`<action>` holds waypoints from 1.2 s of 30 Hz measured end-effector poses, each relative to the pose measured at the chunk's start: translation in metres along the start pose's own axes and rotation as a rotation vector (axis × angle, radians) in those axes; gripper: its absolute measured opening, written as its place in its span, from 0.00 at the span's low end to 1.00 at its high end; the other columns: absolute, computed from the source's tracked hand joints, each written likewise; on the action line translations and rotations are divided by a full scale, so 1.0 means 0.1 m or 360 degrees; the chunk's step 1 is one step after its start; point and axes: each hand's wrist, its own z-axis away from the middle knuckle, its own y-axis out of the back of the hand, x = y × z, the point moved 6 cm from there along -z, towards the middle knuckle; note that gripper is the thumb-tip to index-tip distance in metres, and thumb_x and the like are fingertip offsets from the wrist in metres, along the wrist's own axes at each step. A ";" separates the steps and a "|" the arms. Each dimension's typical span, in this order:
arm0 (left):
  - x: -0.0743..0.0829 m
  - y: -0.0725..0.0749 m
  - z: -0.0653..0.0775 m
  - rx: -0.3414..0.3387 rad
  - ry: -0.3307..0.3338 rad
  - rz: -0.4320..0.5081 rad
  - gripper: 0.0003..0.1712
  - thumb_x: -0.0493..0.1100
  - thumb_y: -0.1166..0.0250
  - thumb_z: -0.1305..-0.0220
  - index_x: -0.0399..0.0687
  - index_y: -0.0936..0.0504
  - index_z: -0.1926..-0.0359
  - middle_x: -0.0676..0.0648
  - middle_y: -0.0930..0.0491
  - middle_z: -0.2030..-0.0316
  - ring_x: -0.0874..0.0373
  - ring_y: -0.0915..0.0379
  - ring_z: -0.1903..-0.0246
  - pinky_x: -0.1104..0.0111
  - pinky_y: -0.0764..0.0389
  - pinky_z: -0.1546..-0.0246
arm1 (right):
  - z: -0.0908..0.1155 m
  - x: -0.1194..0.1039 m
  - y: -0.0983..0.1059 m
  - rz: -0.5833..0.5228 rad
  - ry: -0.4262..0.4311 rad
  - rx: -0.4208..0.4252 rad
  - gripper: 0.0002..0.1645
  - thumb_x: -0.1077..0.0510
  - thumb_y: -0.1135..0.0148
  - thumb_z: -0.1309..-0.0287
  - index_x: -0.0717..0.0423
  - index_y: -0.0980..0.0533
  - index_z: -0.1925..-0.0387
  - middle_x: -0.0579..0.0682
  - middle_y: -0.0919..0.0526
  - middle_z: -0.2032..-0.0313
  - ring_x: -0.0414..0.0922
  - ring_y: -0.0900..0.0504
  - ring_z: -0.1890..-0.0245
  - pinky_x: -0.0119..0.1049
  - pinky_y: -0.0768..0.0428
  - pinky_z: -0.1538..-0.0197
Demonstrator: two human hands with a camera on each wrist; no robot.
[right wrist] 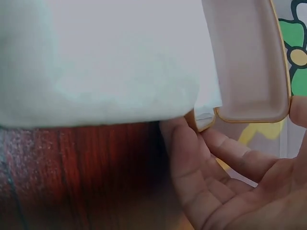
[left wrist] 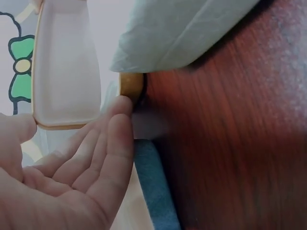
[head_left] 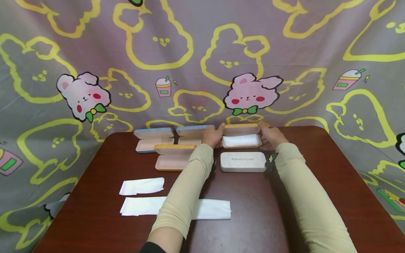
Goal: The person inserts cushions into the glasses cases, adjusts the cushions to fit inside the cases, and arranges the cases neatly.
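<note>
At the back of the table, an open yellow glasses case (head_left: 242, 130) stands with its lid up and a folded white cloth (head_left: 241, 140) in its base. My left hand (head_left: 212, 136) holds its left end, the thumb (left wrist: 19, 128) at the lid's corner and the fingers along the base. On the right end my right hand (head_left: 271, 137) grips likewise, thumb by the lid edge and fingers by the base. A closed white glasses case (head_left: 243, 166) lies just in front of it and covers part of the yellow case in both wrist views.
Left of my left hand stand two open blue cases (head_left: 154, 144) and another open yellow case (head_left: 171, 162), partly behind my left arm. White folded cloths (head_left: 142, 186) lie front left, one passing under the left forearm. A patterned curtain (head_left: 196, 80) hangs behind the table (head_left: 253, 218).
</note>
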 end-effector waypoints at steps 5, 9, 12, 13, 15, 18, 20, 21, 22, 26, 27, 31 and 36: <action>0.03 0.00 0.01 -0.0090 -0.0004 0.0071 0.38 0.64 0.41 0.29 0.28 0.21 0.49 0.35 0.16 0.76 0.47 0.17 0.79 0.59 0.15 0.76 | -0.04 0.00 0.05 -0.0074 0.0005 -0.0033 0.56 0.27 0.60 0.32 0.78 0.37 0.35 0.70 0.27 0.44 0.53 0.17 0.59 0.42 0.15 0.59; 0.06 0.02 0.04 -0.0158 -0.0022 0.0134 0.36 0.62 0.40 0.28 0.28 0.22 0.46 0.34 0.16 0.72 0.44 0.16 0.74 0.55 0.15 0.69 | -0.04 -0.02 0.06 -0.0159 0.0044 -0.0089 0.52 0.31 0.57 0.31 0.76 0.39 0.33 0.70 0.29 0.43 0.53 0.17 0.59 0.43 0.15 0.57; 0.08 0.02 0.08 -0.0209 -0.0056 0.0215 0.35 0.58 0.39 0.28 0.29 0.26 0.39 0.31 0.16 0.69 0.41 0.17 0.71 0.52 0.15 0.65 | -0.03 -0.03 0.08 -0.0219 0.0067 -0.0101 0.48 0.35 0.56 0.30 0.75 0.41 0.31 0.70 0.30 0.41 0.53 0.18 0.59 0.43 0.15 0.55; 0.08 0.02 0.10 -0.0227 -0.0058 0.0246 0.36 0.57 0.39 0.28 0.29 0.29 0.36 0.30 0.17 0.68 0.41 0.17 0.71 0.52 0.15 0.64 | -0.02 -0.03 0.08 -0.0237 0.0066 -0.0106 0.47 0.36 0.56 0.30 0.74 0.41 0.31 0.70 0.31 0.41 0.54 0.18 0.59 0.43 0.15 0.55; 0.06 0.02 0.11 -0.0252 -0.0032 0.0297 0.38 0.56 0.37 0.28 0.31 0.33 0.32 0.30 0.17 0.66 0.42 0.17 0.72 0.52 0.15 0.63 | 0.01 -0.03 0.07 -0.0270 0.0062 -0.0120 0.45 0.39 0.55 0.30 0.73 0.42 0.30 0.70 0.31 0.39 0.54 0.18 0.58 0.43 0.16 0.55; 0.01 0.03 0.12 -0.0277 0.0014 0.0363 0.40 0.54 0.36 0.29 0.32 0.37 0.29 0.29 0.17 0.64 0.47 0.19 0.76 0.53 0.15 0.63 | 0.06 -0.03 0.03 -0.0308 0.0054 -0.0143 0.44 0.41 0.54 0.31 0.73 0.42 0.30 0.69 0.31 0.38 0.53 0.18 0.59 0.43 0.16 0.55; -0.03 0.03 0.11 -0.0287 0.0037 0.0395 0.40 0.52 0.35 0.30 0.31 0.38 0.29 0.29 0.17 0.62 0.50 0.20 0.78 0.54 0.15 0.63 | 0.06 -0.02 0.01 -0.0329 0.0050 -0.0150 0.42 0.43 0.52 0.32 0.73 0.41 0.31 0.69 0.31 0.38 0.52 0.18 0.60 0.43 0.16 0.55; -0.05 0.03 0.11 -0.0295 0.0042 0.0410 0.41 0.52 0.35 0.30 0.31 0.39 0.28 0.29 0.17 0.61 0.51 0.21 0.78 0.53 0.15 0.62 | 0.05 0.00 0.00 -0.0331 0.0046 -0.0147 0.42 0.43 0.52 0.32 0.73 0.40 0.31 0.68 0.31 0.39 0.52 0.18 0.61 0.42 0.15 0.56; -0.06 0.04 0.12 -0.0300 0.0038 0.0422 0.41 0.51 0.34 0.30 0.31 0.40 0.28 0.28 0.18 0.60 0.51 0.21 0.78 0.53 0.16 0.60 | 0.05 0.01 -0.01 -0.0334 0.0046 -0.0148 0.42 0.44 0.52 0.32 0.74 0.40 0.32 0.68 0.30 0.39 0.51 0.18 0.62 0.42 0.15 0.56; -0.09 0.06 0.16 -0.0306 0.0035 0.0434 0.43 0.49 0.33 0.30 0.29 0.42 0.27 0.26 0.19 0.57 0.53 0.21 0.78 0.51 0.17 0.56 | 0.05 0.04 -0.03 -0.0347 0.0038 -0.0156 0.40 0.46 0.51 0.33 0.74 0.38 0.34 0.67 0.29 0.42 0.51 0.17 0.64 0.42 0.15 0.56; -0.09 0.06 0.17 -0.0302 0.0030 0.0434 0.42 0.48 0.33 0.30 0.28 0.41 0.28 0.27 0.19 0.57 0.52 0.21 0.78 0.51 0.17 0.56 | 0.05 0.05 -0.03 -0.0346 0.0040 -0.0156 0.39 0.46 0.51 0.33 0.74 0.38 0.34 0.67 0.29 0.43 0.50 0.17 0.64 0.42 0.15 0.56; -0.09 0.04 0.15 -0.0279 0.0018 0.0381 0.28 0.43 0.31 0.32 0.25 0.27 0.42 0.29 0.18 0.59 0.47 0.18 0.71 0.52 0.16 0.57 | 0.06 0.06 -0.02 -0.0357 0.0054 -0.0131 0.35 0.51 0.50 0.34 0.74 0.38 0.37 0.64 0.28 0.48 0.49 0.17 0.66 0.42 0.15 0.57; -0.10 0.02 0.15 -0.0285 -0.0008 0.0229 0.17 0.38 0.29 0.35 0.27 0.22 0.54 0.35 0.19 0.57 0.42 0.17 0.60 0.55 0.15 0.59 | 0.06 0.11 -0.01 -0.0360 0.0021 -0.0092 0.29 0.56 0.48 0.35 0.73 0.36 0.41 0.59 0.27 0.54 0.46 0.18 0.67 0.40 0.15 0.56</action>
